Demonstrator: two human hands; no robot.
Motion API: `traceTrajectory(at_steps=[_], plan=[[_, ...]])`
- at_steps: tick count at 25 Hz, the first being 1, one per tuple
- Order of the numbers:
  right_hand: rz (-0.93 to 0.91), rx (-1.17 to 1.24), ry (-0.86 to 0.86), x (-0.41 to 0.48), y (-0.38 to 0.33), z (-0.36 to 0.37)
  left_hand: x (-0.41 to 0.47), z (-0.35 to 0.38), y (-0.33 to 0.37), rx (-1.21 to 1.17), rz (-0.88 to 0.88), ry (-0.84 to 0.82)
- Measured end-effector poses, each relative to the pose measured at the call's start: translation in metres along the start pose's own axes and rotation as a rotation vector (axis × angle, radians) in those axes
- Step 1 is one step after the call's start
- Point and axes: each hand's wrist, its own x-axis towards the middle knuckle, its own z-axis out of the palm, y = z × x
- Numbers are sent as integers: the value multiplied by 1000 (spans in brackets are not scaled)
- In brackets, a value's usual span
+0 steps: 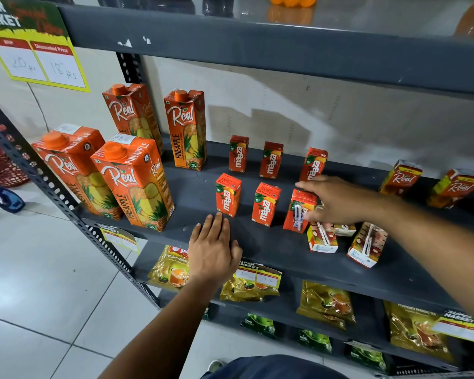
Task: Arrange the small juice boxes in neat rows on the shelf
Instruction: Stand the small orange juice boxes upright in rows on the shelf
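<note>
Small red Maaza juice boxes stand in two rows on the dark grey shelf (271, 250). The back row holds three (271, 160). In the front row stand a left box (228, 195), a middle box (266, 204) and a third box (298, 212) turned with its straw side outward. My right hand (337, 199) rests on the top of that third box, fingers around it. My left hand (214, 247) lies flat on the shelf's front edge, fingers spread, holding nothing. Other small boxes (322, 237) (367, 244) sit tilted to the right.
Tall Real pineapple cartons (133, 181) stand at the shelf's left end. Two small Real boxes (401, 177) sit far right at the back. Tea packets (326, 303) fill the shelf below. A price card (36, 50) hangs top left; a blue bottle (4, 196) stands on the floor.
</note>
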Motion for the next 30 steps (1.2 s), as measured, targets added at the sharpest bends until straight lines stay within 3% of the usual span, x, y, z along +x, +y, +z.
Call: traceTrajectory(at_steps=[9, 12, 14, 26, 30], plan=[[-70, -21, 9, 6, -7, -14, 0, 0, 0, 5, -3, -6], [32, 105, 18, 6, -12, -12, 0, 0, 0, 8, -4, -11], [110, 67, 15, 5, -15, -5, 0, 0, -1, 7, -4, -12], [-62, 69, -53, -6, 2, -5, 0, 0, -1, 10, 6, 0], [-3, 176, 180, -15, 47, -36, 0, 2, -2, 4, 15, 15]])
